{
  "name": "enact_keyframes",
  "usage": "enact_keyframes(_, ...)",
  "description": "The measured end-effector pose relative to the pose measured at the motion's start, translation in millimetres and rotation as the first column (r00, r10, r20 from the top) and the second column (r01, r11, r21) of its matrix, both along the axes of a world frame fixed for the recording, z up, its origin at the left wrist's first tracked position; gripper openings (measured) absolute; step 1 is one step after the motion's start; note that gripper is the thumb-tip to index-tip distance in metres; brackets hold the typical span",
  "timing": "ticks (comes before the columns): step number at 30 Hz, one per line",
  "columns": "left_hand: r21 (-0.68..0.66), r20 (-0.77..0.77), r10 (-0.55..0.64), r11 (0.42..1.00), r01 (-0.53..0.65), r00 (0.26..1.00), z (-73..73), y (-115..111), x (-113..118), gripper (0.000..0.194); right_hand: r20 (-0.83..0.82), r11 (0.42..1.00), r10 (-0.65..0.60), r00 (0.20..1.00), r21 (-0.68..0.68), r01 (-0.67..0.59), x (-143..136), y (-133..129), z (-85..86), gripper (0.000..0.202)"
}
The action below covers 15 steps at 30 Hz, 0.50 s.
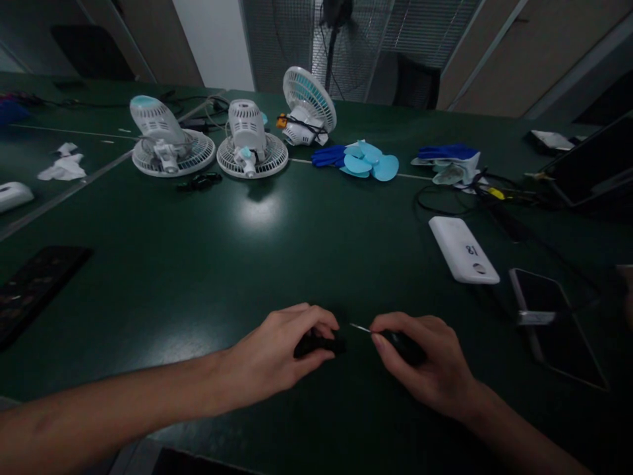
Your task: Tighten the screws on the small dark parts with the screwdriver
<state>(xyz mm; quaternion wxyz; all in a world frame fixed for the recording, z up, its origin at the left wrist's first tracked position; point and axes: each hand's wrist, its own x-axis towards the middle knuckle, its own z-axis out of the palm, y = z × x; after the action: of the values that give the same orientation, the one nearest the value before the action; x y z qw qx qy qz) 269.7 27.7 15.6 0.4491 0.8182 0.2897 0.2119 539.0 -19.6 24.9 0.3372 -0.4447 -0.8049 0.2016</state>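
My right hand (428,359) is closed around the black handle of a screwdriver (403,344), whose thin metal shaft points left. Across a small gap from its tip, my left hand (289,346) curls its fingers around a small black object (319,344) just above or on the dark green table (237,264). Fingers and dim light hide most of that object, so its kind cannot be made out.
Along the back stand white fans (247,142), a light blue fan blade (370,160) and blue gloves (448,158). To the right lie a white power bank (463,251), a phone (556,323) and black cables. A black tray (39,277) lies at left.
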Motion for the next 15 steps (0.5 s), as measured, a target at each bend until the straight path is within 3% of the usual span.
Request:
enact_keyframes(5,0.133,-0.009,-0.006,0.991,0.007,1.0,4.4,4.8,-1.2,0.028,0.044,1.0,0.014,0.999,-0.023,-0.013,5.2,2.9,-4.7,0.014)
enact_keyframes(9,0.332,-0.07,0.217,0.925,-0.182,0.974,25.5,38.0,-28.3,0.027,0.032,1.0,0.011,0.999,-0.027,-0.01,6.7,4.0,-1.7,0.012)
enact_keyframes(12,0.512,-0.136,0.475,0.785,-0.349,0.869,39.0,87.0,-83.6,0.037,0.019,0.999,0.017,1.0,-0.04,-0.016,6.1,4.9,-0.1,0.009)
enact_keyframes(15,0.678,-0.034,0.746,0.506,-0.533,0.665,34.4,142.8,-159.2,0.055,0.018,0.999,0.028,0.999,-0.042,-0.028,5.2,5.2,-0.4,0.009)
